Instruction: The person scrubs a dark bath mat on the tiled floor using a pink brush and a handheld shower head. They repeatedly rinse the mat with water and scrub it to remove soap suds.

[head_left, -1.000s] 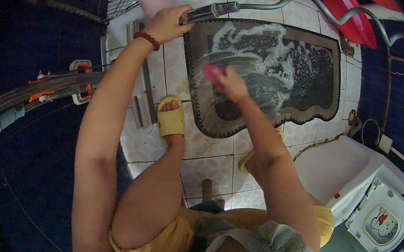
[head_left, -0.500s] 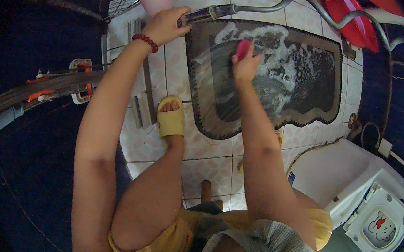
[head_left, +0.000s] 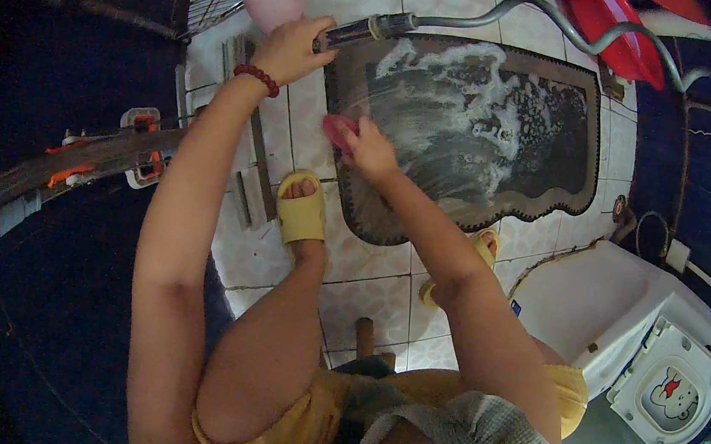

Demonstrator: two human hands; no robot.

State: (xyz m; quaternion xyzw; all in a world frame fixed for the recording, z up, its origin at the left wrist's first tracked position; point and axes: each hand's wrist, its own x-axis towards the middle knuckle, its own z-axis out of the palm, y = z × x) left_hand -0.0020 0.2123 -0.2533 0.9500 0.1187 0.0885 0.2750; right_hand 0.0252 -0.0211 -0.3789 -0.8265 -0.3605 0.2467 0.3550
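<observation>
Two bare hands are busy at a dark mat (head_left: 550, 159) lying flat on glossy, petal-patterned tiles (head_left: 356, 303): the left hand (head_left: 291, 49) pinches the end of a dark handle (head_left: 356, 34) on a wavy grey metallic hose (head_left: 478, 18), while the right hand's (head_left: 373, 151) grip is curled around a pink rounded scrubber (head_left: 340, 133) over the mat's left edge. Scrubbing looks partway along: white suds (head_left: 484, 89) streak thinly leftward, thicken centrally and bead toward the right; the toothed, wavy-edged brown border carries little foam, and rinsing seems left.
</observation>
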